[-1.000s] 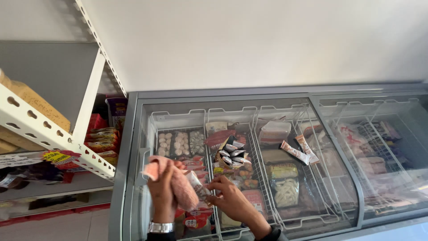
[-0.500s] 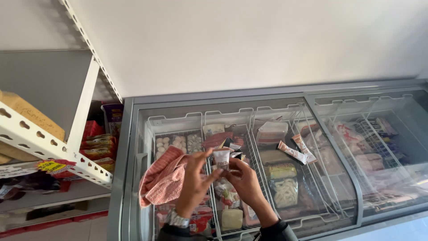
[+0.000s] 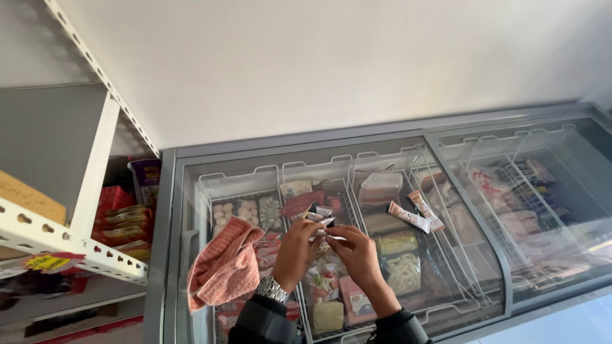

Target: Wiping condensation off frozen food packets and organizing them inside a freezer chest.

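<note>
White wall behind, chest freezer [image 3: 191, 191] open at left. Small packet [image 3: 323, 224] held above wire baskets [image 3: 357, 159] — left hand [image 3: 296, 251] and right hand [image 3: 357, 255] fingers pinched on it. Pink towel [image 3: 223, 271] draped over freezer rim. Packet best kept level, gripped by edges.

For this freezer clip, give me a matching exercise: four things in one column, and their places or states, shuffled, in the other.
Things:
1. pink towel
2. small packet
3. wristwatch
4. red packages

Places or states:
A. stacked on the metal shelf left of the chest freezer
B. on the left wrist
C. draped over the freezer's left edge
D. held between the fingertips of the left hand and right hand

Pairs: 1-C, 2-D, 3-B, 4-A
</note>
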